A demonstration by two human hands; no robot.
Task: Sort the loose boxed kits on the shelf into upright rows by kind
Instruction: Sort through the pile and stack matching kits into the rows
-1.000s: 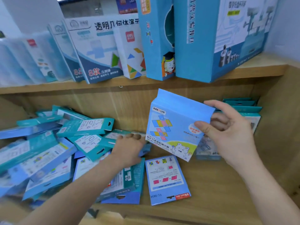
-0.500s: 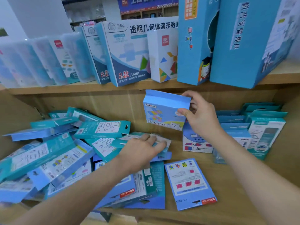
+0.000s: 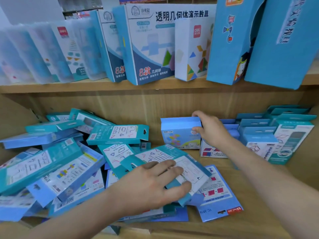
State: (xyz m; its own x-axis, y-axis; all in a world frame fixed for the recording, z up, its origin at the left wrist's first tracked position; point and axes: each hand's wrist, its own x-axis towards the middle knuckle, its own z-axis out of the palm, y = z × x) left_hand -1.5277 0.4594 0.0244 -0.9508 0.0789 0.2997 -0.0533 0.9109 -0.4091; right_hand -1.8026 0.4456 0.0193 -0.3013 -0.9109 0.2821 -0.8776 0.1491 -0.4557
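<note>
On the wooden shelf (image 3: 241, 228), right of the heap of flat kits (image 3: 51, 166), my right hand (image 3: 212, 133) pinches the upright light-blue box (image 3: 179, 133) by its top corner — my left hand (image 3: 151, 185) grips a teal kit (image 3: 195, 168) at the heap's edge.

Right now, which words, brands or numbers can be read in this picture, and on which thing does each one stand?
"透明几何体演示教具": top of the big white and blue box.
"8款 几何体": foot of the same box.
"deli", red logo: white box.
"YC", then blurred digits: flat blue card.
Small print on the blue box in the right hand and on the teal boxes: too blurred to read.
</note>
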